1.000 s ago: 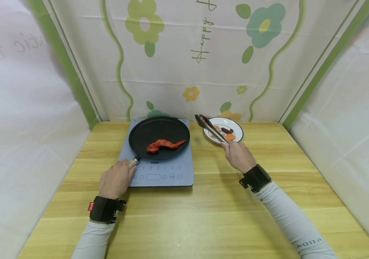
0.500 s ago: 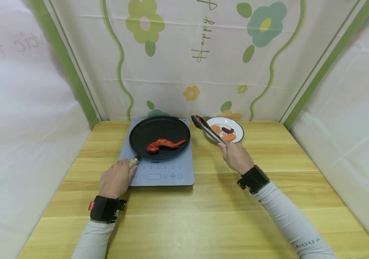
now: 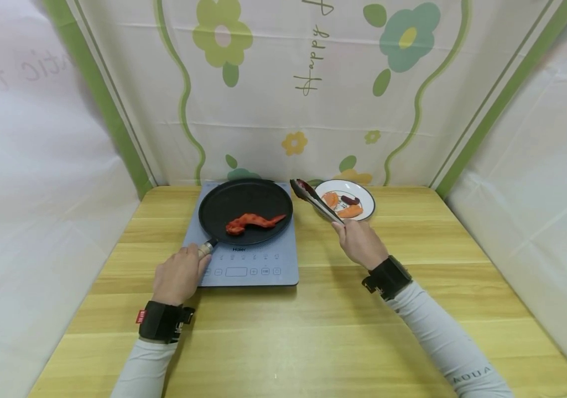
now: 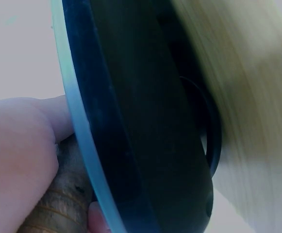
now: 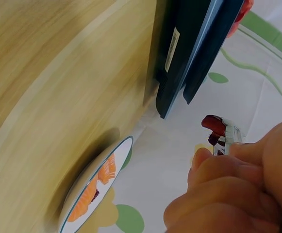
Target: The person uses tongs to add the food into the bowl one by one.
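My left hand (image 3: 176,276) grips the wooden handle (image 3: 206,249) of a flat black frying pan (image 3: 233,202), which rests on an induction cooktop (image 3: 248,279). In the pan lies a red, glossy piece of food (image 3: 253,223), wing-like in shape. Held in my right hand (image 3: 363,243) are metal tongs (image 3: 320,204), slanting up and left between the plate and the pan. A dark red piece of food (image 5: 213,125) is between their tips, seen best in the right wrist view. Behind that hand stands a white plate (image 3: 367,207) bearing orange pieces (image 3: 350,211) and a dark red piece (image 3: 350,200).
The wooden table (image 3: 283,342) runs up to a flower-printed cloth (image 3: 258,110) at the back. White cloth walls (image 3: 34,182) stand on the left and right. From the cooktop's side, the left wrist view shows its dark underside (image 4: 150,136) close to the hand.
My right hand has moved slightly left, carrying the tongs and the dark red piece away from the plate towards the pan. The left hand and the pan have stayed in place.
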Tool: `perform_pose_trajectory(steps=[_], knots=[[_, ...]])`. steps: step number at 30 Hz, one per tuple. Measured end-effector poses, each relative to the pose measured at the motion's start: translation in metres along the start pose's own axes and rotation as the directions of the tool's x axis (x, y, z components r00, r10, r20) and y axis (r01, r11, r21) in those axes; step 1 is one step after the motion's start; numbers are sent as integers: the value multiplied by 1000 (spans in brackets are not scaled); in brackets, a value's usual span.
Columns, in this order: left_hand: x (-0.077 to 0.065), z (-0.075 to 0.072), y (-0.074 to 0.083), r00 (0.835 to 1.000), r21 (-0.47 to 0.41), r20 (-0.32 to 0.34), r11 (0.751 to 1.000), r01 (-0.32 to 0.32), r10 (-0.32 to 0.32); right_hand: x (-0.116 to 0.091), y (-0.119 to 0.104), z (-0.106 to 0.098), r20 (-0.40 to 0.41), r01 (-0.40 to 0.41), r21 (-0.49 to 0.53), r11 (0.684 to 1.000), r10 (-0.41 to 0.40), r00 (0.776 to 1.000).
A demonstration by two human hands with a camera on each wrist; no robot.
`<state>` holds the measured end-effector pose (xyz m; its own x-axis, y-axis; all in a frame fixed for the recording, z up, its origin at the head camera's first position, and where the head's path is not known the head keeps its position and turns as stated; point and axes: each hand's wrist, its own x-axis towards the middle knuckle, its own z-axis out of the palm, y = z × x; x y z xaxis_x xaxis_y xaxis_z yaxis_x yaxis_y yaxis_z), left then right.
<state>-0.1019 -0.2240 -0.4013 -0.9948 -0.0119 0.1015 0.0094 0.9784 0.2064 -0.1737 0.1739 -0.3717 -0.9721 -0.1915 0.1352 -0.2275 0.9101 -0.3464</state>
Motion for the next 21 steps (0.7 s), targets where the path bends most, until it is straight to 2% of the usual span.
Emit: perform_pose_trajectory(steps=[21], knots=[[-1, 0, 0, 1000, 9, -10, 1000, -2, 2, -3, -12, 7, -1, 42, 17, 999, -42, 999]])
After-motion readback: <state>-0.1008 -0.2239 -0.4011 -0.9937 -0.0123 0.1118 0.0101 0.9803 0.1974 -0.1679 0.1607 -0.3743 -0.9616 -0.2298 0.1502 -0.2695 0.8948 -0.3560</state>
